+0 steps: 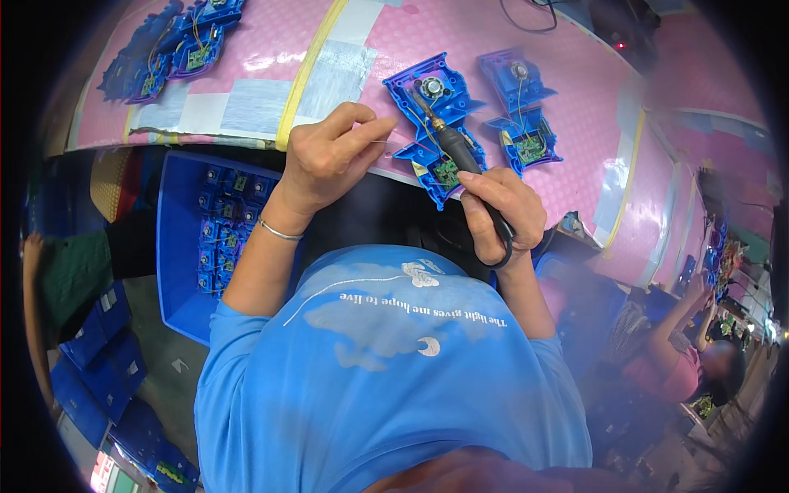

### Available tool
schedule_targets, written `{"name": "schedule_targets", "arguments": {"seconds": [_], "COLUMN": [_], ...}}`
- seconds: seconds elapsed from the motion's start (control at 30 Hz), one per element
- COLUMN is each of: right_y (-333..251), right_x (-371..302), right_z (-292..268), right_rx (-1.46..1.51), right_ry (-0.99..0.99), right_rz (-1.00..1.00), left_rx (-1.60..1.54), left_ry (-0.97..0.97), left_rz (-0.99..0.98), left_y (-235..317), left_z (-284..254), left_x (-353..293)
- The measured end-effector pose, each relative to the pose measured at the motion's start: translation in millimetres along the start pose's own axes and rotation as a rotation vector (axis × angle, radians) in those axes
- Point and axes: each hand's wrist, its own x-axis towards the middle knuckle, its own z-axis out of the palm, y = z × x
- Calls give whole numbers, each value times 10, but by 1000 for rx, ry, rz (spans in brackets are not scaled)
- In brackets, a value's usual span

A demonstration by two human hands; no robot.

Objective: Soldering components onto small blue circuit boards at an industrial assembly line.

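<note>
My right hand (503, 209) is wrapped around the dark handle of a soldering iron (457, 148). Its tip points up and left, close beside a round speaker (431, 86) in an open blue plastic housing (408, 80). The lower half of that housing, holding a green circuit board (446, 172), lies partly behind the iron. To the left, my left hand (329, 160) pinches a thin pale wire between thumb and forefinger, just off the housing's edge. I cannot make out whether the iron's tip touches anything.
A second opened blue housing (516, 82) lies to the right on the pink-covered table (596, 107). More housings (177, 45) sit at the far left. Below the table edge, a blue bin (185, 246) holds several similar parts. Other people (674, 361) are at right and left.
</note>
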Motion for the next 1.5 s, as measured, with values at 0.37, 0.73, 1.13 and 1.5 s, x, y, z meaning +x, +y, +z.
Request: {"name": "schedule_targets", "arguments": {"seconds": [0.37,0.73,1.13,1.5], "right_y": [-20,13,24,20], "right_x": [-5,10,7,15], "right_z": [-29,-27,-16,-19], "right_rx": [9,50,40,35], "right_ry": [32,-4,-19,-25], "right_rz": [-12,-5,-15,-12], "left_rx": [42,59,67,78], "left_ry": [49,-15,-40,-59], "left_rz": [118,70,59,52], "left_y": [-58,-27,-19,1], "left_z": [103,71,59,56], "left_x": [207,210,209,221]}}
